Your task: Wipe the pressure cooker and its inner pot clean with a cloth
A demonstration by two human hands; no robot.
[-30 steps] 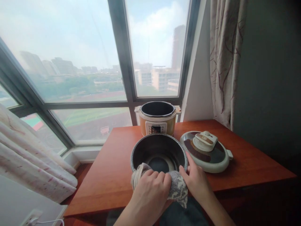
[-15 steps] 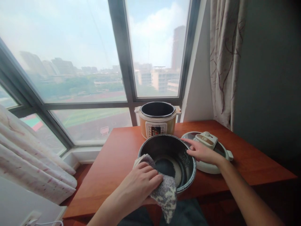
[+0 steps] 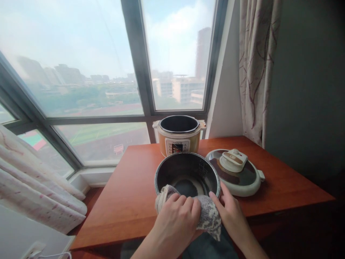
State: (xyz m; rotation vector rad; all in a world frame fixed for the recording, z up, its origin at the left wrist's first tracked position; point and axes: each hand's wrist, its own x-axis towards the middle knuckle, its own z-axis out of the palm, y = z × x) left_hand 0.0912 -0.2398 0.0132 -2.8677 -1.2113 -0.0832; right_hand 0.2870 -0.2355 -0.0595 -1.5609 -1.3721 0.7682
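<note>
A dark inner pot is tilted towards me at the table's near edge, its hollow inside and printed level marks showing. My left hand is closed around a grey and white cloth, which drapes over the pot's near rim. At the pot's right side, my right hand grips the rim, thumb on top and fingers around the outside. Behind the pot stands the pressure cooker body, uncovered, with a control panel on its front. The cooker lid lies on the table to the right of the pot.
The reddish-brown wooden table stands against large windows. Patterned curtains hang at the left and right. A white cord runs at the lower left.
My right hand has moved down and nearer along the pot's right rim, from pointing over it to gripping it. The left hand and cloth have shifted right along the near rim.
</note>
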